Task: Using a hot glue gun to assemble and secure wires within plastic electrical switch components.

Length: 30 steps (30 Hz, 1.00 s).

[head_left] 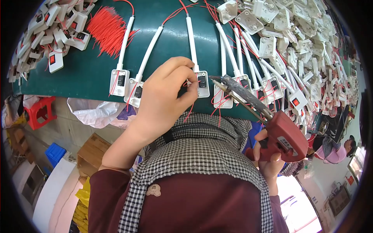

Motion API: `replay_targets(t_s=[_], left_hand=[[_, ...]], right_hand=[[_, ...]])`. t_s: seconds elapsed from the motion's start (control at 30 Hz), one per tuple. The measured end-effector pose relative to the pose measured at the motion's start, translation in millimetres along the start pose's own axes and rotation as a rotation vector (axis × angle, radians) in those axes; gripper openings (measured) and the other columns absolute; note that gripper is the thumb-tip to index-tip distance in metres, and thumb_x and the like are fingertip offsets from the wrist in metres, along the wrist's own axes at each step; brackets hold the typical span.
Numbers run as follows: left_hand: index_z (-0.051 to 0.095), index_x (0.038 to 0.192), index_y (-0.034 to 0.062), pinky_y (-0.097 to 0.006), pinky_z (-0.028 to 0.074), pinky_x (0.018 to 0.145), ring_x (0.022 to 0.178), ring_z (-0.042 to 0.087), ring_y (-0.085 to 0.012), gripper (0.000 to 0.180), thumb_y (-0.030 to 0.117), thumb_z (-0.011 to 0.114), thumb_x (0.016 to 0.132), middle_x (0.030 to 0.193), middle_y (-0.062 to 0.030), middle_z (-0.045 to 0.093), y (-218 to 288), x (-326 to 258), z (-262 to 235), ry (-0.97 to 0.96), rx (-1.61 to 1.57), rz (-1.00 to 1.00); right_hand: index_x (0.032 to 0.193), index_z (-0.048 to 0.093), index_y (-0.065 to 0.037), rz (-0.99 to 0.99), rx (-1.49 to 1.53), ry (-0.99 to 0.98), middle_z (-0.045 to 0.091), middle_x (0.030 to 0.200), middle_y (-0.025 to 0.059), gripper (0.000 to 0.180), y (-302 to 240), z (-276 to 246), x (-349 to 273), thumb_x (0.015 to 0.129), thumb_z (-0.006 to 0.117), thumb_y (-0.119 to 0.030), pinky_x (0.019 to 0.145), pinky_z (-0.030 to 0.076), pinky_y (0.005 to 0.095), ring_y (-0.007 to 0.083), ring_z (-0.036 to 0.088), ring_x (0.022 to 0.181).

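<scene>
My left hand [165, 93] bends over a small white plastic box [206, 91], thumb and forefinger pinched on a thin red wire [189, 112] beside its black switch [202, 81]. A white sleeved cable [191, 44] runs up from this box. My right hand [271, 167] is wrapped round the handle of a red soldering gun [287, 136]. Its dark metal barrel [248, 95] points up and left, the tip just right of the box and apart from it. To the left lie two similar open boxes, one of them a white box [114, 90] with a black switch and red wires.
On the green table [163, 54] lie a bundle of cut red wires [108, 31] and, at far left, a heap of switch boxes [58, 27]. More wired boxes [272, 91] and a big pile of white housings [303, 42] fill the right. Another person [334, 149] is at far right.
</scene>
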<state>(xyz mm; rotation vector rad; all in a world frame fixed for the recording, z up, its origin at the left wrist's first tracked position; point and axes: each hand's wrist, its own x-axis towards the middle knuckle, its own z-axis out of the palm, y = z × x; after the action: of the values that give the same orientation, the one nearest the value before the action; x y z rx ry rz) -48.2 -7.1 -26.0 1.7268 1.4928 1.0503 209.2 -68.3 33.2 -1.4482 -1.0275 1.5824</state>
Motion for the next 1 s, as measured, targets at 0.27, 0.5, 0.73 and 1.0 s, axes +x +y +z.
replay_targets(t_s=[0.27,0.5,0.73,1.0], left_hand=[[0.056,0.078,-0.0005,-0.027,0.048,0.071,0.079,0.059,-0.0168,0.014,-0.007,0.064,0.069,0.099,-0.0094,0.055,-0.2,8.4,-1.0,-0.130,0.004,-0.079],[0.054,0.075,-0.0008,-0.030,0.047,0.062,0.072,0.058,-0.0194,0.015,-0.003,0.066,0.066,0.096,-0.0092,0.053,-1.0,5.9,2.2,-0.122,-0.054,-0.062],[0.054,0.074,-0.0009,-0.031,0.047,0.063,0.072,0.058,-0.0202,0.016,-0.004,0.066,0.064,0.095,-0.0099,0.053,-2.3,5.4,3.2,-0.121,-0.018,-0.011],[0.054,0.074,-0.0010,-0.031,0.047,0.063,0.073,0.058,-0.0205,0.016,-0.004,0.066,0.064,0.096,-0.0102,0.054,-0.7,5.4,2.6,-0.107,-0.005,0.005]], right_hand=[[0.119,0.046,0.006,0.087,-0.005,-0.010,0.059,0.091,0.0167,0.081,-6.3,-0.4,7.1,0.074,0.067,-0.058,0.044,0.037,0.0217,0.0125,0.048,0.050],[0.116,0.047,0.006,0.131,0.023,0.007,0.057,0.081,0.0128,0.078,-5.3,0.8,7.7,0.074,0.067,-0.057,0.044,0.035,0.0226,0.0119,0.047,0.049],[0.114,0.048,0.006,0.151,0.026,0.024,0.056,0.079,0.0114,0.076,-2.9,-3.2,5.0,0.074,0.068,-0.056,0.045,0.035,0.0228,0.0116,0.046,0.049],[0.112,0.048,0.007,0.150,0.075,0.023,0.054,0.073,0.0104,0.070,3.5,-3.4,2.7,0.076,0.069,-0.049,0.045,0.036,0.0224,0.0115,0.046,0.049]])
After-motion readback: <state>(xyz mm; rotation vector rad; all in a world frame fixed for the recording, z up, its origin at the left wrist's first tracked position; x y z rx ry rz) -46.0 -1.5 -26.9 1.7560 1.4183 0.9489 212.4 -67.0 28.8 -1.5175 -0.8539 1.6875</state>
